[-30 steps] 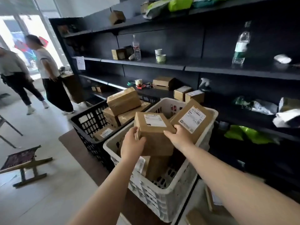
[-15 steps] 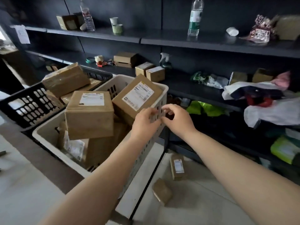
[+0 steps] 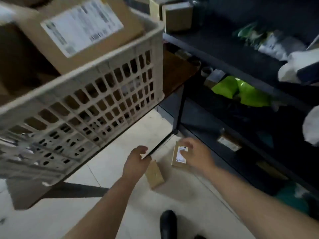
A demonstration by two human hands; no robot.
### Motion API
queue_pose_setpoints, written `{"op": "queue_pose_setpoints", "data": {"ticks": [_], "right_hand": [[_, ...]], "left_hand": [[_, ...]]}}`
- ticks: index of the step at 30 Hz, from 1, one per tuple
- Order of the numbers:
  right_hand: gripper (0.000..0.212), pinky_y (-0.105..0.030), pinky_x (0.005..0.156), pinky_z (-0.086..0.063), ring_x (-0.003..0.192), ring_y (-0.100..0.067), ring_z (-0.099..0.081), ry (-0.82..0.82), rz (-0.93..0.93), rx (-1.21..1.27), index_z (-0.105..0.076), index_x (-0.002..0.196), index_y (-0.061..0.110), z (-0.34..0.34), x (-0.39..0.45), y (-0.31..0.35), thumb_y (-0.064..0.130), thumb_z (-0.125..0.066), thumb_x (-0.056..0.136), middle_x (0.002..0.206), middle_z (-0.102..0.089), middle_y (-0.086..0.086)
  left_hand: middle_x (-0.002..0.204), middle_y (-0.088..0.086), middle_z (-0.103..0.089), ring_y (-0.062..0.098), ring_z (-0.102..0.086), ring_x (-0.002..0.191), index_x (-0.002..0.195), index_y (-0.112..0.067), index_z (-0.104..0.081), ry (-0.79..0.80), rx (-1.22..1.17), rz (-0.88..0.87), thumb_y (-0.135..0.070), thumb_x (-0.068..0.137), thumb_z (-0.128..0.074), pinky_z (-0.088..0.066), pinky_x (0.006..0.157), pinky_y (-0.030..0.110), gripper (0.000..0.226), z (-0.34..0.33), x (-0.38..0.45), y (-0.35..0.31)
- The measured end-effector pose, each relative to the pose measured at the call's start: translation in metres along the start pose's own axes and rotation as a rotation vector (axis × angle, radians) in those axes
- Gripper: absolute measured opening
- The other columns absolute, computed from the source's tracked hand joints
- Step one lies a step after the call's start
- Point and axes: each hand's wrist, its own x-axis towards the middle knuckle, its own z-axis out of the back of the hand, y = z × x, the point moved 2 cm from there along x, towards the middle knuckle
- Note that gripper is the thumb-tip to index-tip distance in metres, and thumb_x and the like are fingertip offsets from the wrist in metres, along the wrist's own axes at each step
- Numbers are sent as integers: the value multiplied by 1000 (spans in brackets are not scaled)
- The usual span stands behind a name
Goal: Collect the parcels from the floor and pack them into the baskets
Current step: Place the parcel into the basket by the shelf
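Two small brown parcels lie on the pale floor tiles beside the dark shelving. The plain parcel (image 3: pixel 154 175) sits just under my left hand (image 3: pixel 137 161), whose fingers are curled and apart above its top end. The labelled parcel (image 3: pixel 179 155) lies flat to its right, and my right hand (image 3: pixel 196 156) hovers over it with fingers spread, partly covering it. Neither hand holds anything. The white slatted basket (image 3: pixel 103 94) fills the upper left, with a large labelled parcel (image 3: pixel 82 26) and other boxes inside it.
Dark shelving (image 3: pixel 241 66) runs along the right with green bags (image 3: pixel 241 92), white bags and small boxes on it. A black bar (image 3: pixel 160 145) slants down to the floor between my hands. My black shoe (image 3: pixel 168 221) is at the bottom.
The view has dropped from the basket rim down to the floor. Both hands have left the basket edge and come down over the two parcels on the tiles.
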Motion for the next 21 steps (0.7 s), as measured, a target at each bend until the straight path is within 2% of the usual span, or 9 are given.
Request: {"op": "queue_pose_setpoints", "data": {"ticks": [2, 5, 8, 12, 15, 16, 18, 21], "right_hand": [[36, -24, 79, -41, 99, -13, -56, 67, -11, -17, -60, 115, 19, -49, 25, -46, 19, -66, 80, 109, -60, 4], [32, -23, 75, -38, 101, -16, -56, 149, -56, -32, -59, 111, 19, -131, 66, -122, 24, -64, 80, 104, -57, 7], [38, -29, 86, -46, 107, -18, -56, 245, -97, -21, -56, 117, 17, -221, 103, -201, 27, -65, 81, 116, -59, 1], [53, -27, 89, -42, 114, -18, -54, 350, -119, -50, -49, 128, 18, -330, 145, -290, 33, -67, 81, 128, -54, -1], [64, -27, 95, -40, 121, -21, -50, 369, -112, -103, -40, 136, 16, -392, 176, -336, 34, -66, 81, 137, -48, -5], [70, -28, 99, -38, 126, -22, -46, 381, -122, -109, -34, 140, 14, -409, 185, -348, 35, -66, 81, 142, -45, -7], [79, -29, 103, -33, 133, -24, -39, 433, -169, -87, -25, 145, 11, -434, 196, -368, 36, -66, 82, 148, -38, -8], [70, -27, 95, -40, 120, -21, -51, 483, -249, 68, -38, 139, 9, -457, 197, -385, 33, -68, 81, 137, -51, -8]], "left_hand": [[113, 1, -59, 25, -59, 99, 114, -21, -57, -13, 22, 99, -16, 83, -60, -44, 82, 30, 32, -37, 29, 55], [118, 3, -59, 25, -58, 100, 117, -15, -55, -27, 52, 177, -15, 83, -59, -42, 79, 29, 34, -102, 79, 141], [126, 5, -56, 18, -55, 95, 124, -14, -50, -59, 69, 255, -18, 83, -60, -41, 76, 27, 42, -167, 126, 226], [130, 6, -53, 22, -55, 110, 126, -17, -46, -103, 56, 341, -20, 79, -58, -45, 85, 29, 49, -242, 185, 323], [111, 10, -61, 27, -59, 96, 103, -17, -46, -170, -13, 427, -18, 74, -58, -51, 82, 36, 31, -279, 225, 376], [105, 11, -62, 29, -60, 93, 101, -15, -46, -189, -42, 452, -18, 74, -58, -52, 82, 39, 30, -289, 236, 391], [104, 13, -61, 30, -61, 91, 105, -12, -47, -211, -97, 458, -16, 74, -59, -53, 82, 42, 33, -308, 251, 415], [110, 9, -58, 25, -58, 91, 115, -14, -45, -254, -168, 357, -13, 75, -62, -50, 78, 36, 43, -331, 258, 429]]}}
